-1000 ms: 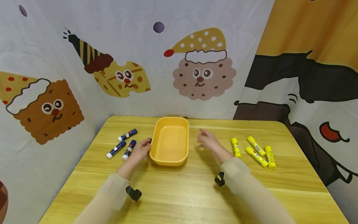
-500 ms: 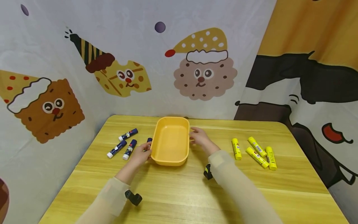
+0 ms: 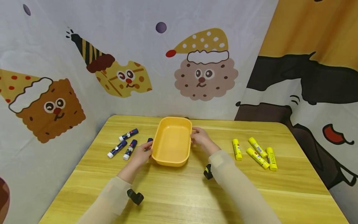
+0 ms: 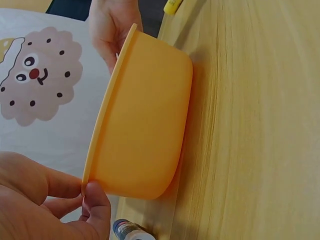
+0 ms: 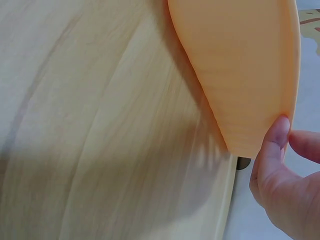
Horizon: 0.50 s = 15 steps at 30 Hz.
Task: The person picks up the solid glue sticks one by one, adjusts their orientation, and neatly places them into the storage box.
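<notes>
Right fingers (image 5: 276, 137), apart earlier, now grip orange tray (image 3: 170, 163); tray shifted slightly right.

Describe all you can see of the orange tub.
The orange tub is a plastic-looking rounded rectangle with smooth walls and a thin rim. It is open side up, empty, near the far edge of the table. The left hand and right hand pinch its rim on opposite sides; whether it rests flat is unclear.
</notes>
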{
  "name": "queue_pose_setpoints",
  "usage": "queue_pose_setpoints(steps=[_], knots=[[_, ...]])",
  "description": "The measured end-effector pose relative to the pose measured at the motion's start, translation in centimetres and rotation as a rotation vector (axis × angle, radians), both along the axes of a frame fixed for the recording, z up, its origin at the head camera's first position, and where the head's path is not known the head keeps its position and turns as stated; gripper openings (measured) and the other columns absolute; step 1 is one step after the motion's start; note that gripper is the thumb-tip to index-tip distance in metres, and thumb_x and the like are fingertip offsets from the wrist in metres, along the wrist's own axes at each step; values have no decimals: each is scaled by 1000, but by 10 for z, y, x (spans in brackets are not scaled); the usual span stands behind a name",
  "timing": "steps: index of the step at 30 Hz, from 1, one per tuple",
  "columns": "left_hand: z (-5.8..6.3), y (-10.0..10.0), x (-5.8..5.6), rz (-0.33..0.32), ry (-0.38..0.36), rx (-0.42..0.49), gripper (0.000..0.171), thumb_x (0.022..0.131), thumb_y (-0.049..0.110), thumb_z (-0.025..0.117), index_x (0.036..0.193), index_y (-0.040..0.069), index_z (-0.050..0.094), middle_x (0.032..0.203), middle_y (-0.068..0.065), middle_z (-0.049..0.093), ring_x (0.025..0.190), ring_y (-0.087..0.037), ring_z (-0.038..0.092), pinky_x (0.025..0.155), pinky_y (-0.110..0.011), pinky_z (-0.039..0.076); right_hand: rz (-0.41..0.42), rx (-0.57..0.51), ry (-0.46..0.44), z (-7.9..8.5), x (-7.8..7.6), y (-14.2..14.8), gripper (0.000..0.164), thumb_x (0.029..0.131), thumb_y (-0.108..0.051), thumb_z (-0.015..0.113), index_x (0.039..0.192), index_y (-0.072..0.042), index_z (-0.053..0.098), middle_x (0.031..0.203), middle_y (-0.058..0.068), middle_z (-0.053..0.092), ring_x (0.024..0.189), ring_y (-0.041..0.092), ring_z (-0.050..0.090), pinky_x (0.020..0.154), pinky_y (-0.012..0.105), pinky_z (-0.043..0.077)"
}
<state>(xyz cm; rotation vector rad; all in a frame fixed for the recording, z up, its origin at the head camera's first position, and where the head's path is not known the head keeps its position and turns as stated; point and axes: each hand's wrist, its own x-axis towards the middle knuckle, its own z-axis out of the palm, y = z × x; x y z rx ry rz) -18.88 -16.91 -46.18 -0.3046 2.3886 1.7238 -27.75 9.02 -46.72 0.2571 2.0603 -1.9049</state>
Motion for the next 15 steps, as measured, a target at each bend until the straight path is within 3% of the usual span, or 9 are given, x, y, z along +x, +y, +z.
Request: queue_pose_setpoints(steps=[9, 15], knots=[[-3, 2, -7, -32, 12, -65, 42, 97, 3, 48, 139, 4, 47, 116, -16, 52, 89, -19, 53, 78, -34, 51, 38, -32, -21, 2, 12, 16, 66, 90, 6, 52, 149, -5, 24, 102, 10, 44, 68, 13, 54, 73, 32, 53], [-2, 7, -13, -47, 18, -68, 38, 97, 4, 49, 135, 5, 51, 115, -17, 52, 86, -19, 53, 75, -35, 51, 40, -81, -44, 1, 22, 29, 71, 91, 7, 51, 150, -6, 13, 111, 16, 44, 70, 16, 57, 86, 44, 52]])
